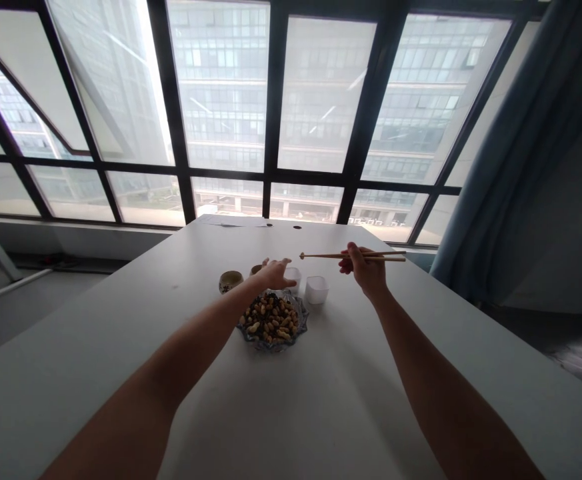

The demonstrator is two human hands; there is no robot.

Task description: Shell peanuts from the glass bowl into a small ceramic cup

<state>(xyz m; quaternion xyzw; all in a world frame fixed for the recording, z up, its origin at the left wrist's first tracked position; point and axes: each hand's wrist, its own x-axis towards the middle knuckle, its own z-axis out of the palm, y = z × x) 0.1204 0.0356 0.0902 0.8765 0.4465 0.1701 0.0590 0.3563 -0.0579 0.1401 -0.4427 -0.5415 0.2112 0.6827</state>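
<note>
My right hand (365, 268) grips a pair of wooden chopsticks (331, 256) held level, their tips pointing left. A small light-brown piece (302, 256), perhaps a peanut, sits at the tips. My left hand (277, 274) reaches over the far side of a glass bowl (301, 320), fingers apart, in front of a white cup (293, 275). Peanuts in their shells (271, 320) and darker bits fill the bowl. A second white cup (317, 290) stands just right of the bowl. My left hand and forearm partly hide the things behind them.
A patterned round cup (231, 281) stands left of my left wrist, with another brownish cup (256, 269) partly hidden beside it. Papers (231, 221) lie at the far end of the white table (251, 407). Beyond are windows; a blue curtain (495, 160) hangs at right.
</note>
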